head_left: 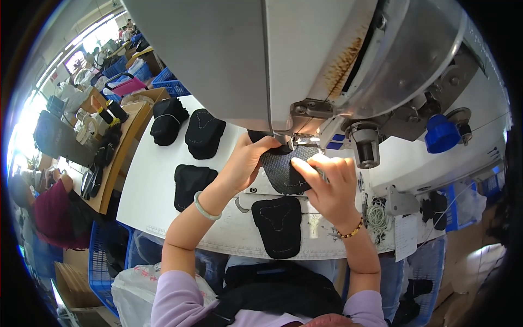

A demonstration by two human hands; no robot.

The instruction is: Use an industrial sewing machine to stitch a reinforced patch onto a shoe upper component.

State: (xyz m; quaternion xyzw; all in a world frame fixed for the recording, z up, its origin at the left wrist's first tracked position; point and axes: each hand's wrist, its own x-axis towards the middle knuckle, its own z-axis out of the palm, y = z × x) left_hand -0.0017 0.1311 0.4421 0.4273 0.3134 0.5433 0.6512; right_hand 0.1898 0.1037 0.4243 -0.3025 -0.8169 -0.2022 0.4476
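Observation:
Under the needle area of a large sewing machine point(294, 128) lies a black textured fabric piece point(280, 170) with a pale stitched mark near its lower edge. My left hand point(248, 161) grips its upper left side, thumb stretched close to the presser foot. On the right edge, my right hand point(333, 182) has its index finger pressed on the surface and the other fingers curled; their tips are partly hidden. Nearer me, another black fabric piece point(277, 226) with light stitch lines lies flat on the white table point(147, 199).
Left on the table are black piece stacks point(205, 133), a tied bundle point(168, 121) and more black pieces point(192, 186). White cord point(378, 215) lies tangled at right. A blue basket point(106, 261) stands below the left edge. Another person point(60, 218) sits at far left.

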